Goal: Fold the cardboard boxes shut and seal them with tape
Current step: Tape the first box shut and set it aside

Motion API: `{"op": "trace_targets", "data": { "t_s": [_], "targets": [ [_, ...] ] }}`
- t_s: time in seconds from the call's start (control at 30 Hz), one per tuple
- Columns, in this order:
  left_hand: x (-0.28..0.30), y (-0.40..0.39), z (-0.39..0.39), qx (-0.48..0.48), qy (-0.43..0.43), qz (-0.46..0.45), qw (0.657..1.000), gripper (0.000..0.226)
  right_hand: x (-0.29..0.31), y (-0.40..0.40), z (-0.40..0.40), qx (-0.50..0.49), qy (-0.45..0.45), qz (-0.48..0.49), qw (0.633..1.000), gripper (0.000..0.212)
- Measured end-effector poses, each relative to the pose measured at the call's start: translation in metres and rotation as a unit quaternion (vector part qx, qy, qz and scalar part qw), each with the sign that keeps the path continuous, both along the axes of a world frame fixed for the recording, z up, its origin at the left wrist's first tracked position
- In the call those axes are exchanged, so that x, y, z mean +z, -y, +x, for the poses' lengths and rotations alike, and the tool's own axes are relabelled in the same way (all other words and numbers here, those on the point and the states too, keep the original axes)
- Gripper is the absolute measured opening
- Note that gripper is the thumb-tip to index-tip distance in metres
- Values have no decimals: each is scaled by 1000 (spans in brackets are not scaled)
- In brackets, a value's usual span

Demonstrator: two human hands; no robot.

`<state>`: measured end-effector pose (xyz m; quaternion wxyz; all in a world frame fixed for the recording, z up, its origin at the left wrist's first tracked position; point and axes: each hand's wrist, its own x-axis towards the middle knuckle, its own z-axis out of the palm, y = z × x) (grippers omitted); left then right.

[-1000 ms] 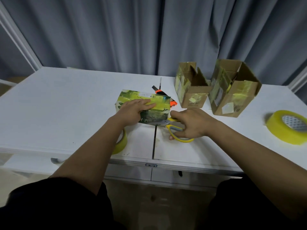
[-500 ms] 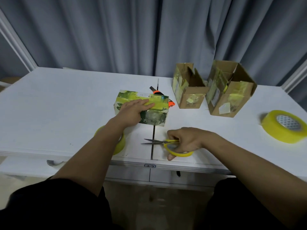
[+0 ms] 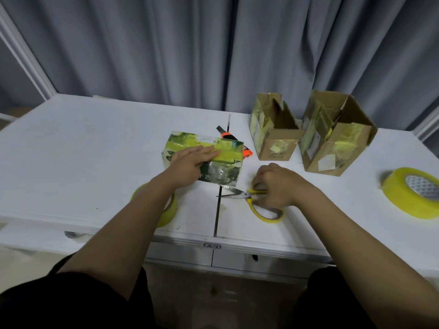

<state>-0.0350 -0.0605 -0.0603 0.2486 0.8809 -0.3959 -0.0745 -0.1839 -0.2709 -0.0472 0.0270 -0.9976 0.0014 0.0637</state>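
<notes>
Left hand (image 3: 192,160) lies flat, fingers spread, on the taped green box (image 3: 204,157) at table (image 3: 71,150) centre, apparently pressing the seal down. Right hand (image 3: 275,188) rests curled over the scissors (image 3: 256,200) lying near the front edge; whether it grips them cannot be told. Two brown boxes (image 3: 308,134) stand open beyond, unsealed, a tape roll (image 3: 411,193) waiting at far right.

Dim, cool overhead lighting is seen, soft shadows are cast beneath the tape roll (image 3: 413,192), glare is caught on taped box (image 3: 204,160), and wide-angle bending plus softness is noted at edges.
</notes>
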Motion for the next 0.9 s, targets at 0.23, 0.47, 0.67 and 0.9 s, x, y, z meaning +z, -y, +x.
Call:
{"op": "trace_targets", "data": {
  "t_s": [0.23,0.47,0.67,0.9],
  "targets": [
    [2,0,5,40,-115,-79,989,64,-4,-44,50,-40,305,285,908,28],
    [-1,0,7,35,-138,-82,986,68,-37,-55,73,-3,374,127,918,32],
    [-3,0,5,31,-116,-85,989,69,-42,-44,75,61,380,-26,923,43],
    [-4,1,5,37,-122,-68,989,70,-34,-42,67,33,246,77,966,67]
  ]
}}
